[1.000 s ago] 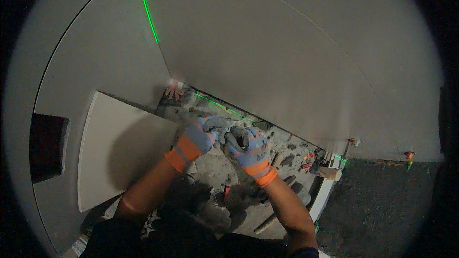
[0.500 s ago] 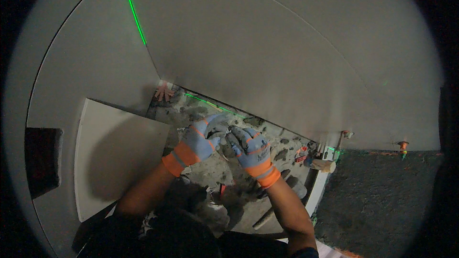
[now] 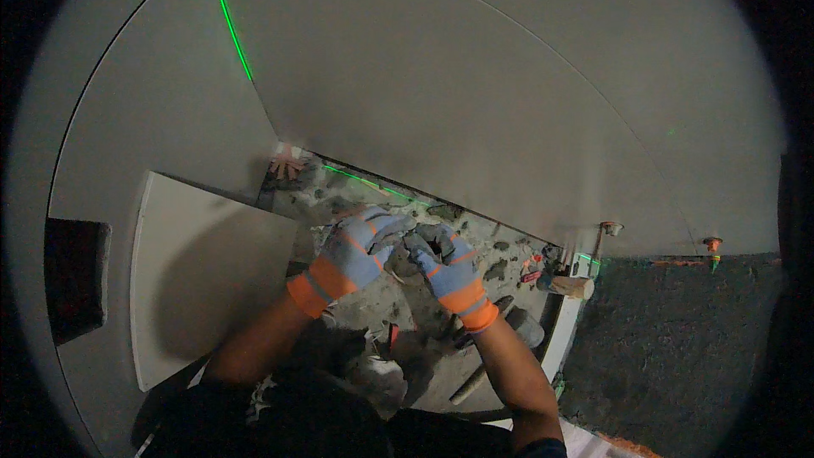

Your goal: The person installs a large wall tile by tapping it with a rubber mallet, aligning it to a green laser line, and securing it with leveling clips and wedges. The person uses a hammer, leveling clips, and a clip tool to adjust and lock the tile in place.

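Observation:
Both my hands wear grey-blue work gloves with orange cuffs and meet above the mortar-spotted floor [image 3: 392, 295]. My left hand [image 3: 363, 244] has its fingers curled inward, smeared with grey. Close against it, my right hand [image 3: 443, 256] is closed too, thumb and fingertips bent toward the left fingers. A small grey lump or piece seems to be between the fingertips, but its kind cannot be made out. Just beyond the hands, a green laser line [image 3: 365, 180] runs along the floor near the wall's foot.
A pale panel [image 3: 216, 280] leans at the left, by a dark wall recess [image 3: 78, 280]. Right of my hands lie red pieces [image 3: 531, 276], a wooden block [image 3: 572, 287] and a wooden handle [image 3: 468, 384]. Reddish clips [image 3: 288, 165] sit in the corner. A pipe fitting [image 3: 712, 244] juts from the wall.
My left hand has turned slightly, its fingers now closer to the right hand's. The right fingers have bent and shifted a little. The view has moved slightly.

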A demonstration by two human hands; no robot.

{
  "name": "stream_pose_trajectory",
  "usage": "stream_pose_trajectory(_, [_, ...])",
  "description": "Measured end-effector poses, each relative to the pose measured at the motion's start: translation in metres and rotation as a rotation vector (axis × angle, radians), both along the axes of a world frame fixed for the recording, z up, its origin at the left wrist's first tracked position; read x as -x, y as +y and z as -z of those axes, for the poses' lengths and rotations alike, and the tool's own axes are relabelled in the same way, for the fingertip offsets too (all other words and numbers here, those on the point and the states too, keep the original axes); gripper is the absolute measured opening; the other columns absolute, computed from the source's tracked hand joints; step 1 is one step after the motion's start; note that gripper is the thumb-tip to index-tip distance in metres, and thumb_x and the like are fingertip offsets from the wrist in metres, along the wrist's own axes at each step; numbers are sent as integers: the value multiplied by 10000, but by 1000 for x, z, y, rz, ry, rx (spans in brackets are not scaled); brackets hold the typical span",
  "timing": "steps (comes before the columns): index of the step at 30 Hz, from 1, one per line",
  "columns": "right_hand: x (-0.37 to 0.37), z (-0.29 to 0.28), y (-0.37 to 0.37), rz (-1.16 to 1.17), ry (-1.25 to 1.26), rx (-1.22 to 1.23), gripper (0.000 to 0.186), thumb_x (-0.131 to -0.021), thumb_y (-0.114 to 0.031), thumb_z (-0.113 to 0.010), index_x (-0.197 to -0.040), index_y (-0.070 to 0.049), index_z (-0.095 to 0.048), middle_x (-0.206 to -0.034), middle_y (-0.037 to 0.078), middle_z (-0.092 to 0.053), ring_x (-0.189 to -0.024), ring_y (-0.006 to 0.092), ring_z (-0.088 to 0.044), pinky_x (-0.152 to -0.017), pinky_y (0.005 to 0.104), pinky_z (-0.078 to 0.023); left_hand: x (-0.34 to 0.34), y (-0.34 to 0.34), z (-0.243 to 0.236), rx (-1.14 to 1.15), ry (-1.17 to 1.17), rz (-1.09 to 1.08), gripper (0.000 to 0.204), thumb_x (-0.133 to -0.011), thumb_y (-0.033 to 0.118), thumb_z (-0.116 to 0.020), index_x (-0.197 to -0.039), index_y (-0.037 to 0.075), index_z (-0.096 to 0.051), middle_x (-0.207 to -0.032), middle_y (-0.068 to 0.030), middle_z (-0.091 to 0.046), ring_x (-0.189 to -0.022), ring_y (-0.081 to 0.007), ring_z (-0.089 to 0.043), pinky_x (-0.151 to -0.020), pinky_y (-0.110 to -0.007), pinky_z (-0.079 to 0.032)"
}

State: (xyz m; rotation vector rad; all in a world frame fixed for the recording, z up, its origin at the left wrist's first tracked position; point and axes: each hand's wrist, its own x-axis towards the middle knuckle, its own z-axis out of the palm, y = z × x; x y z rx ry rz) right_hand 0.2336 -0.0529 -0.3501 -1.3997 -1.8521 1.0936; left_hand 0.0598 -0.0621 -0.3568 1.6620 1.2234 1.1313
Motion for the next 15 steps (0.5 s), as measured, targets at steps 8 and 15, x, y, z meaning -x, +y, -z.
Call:
stream_pose_trajectory(8, [1,-14,0,-117,-34,-7,155,-768,-37,-513,-916,-1,-538,-837,75,-578,-754,114,-529,-688,252,-433,0,1,-4,-9,59,-87,330,-648,-6,-558,-962,87,-602,-921,-124,-553,-853,-242,-540,-716,-301,-448])
stream_pose_trajectory(15, [6,-19,-3,-52,45,7,132,-778,-33,-505,-898,2,-546,-818,58,-583,-761,103,-531,-689,247,-433,2,1,-11,-38,24,-44,271,-652,11,-588,-914,76,-614,-897,-107,-567,-846,-223,-545,-715,-288,-446])
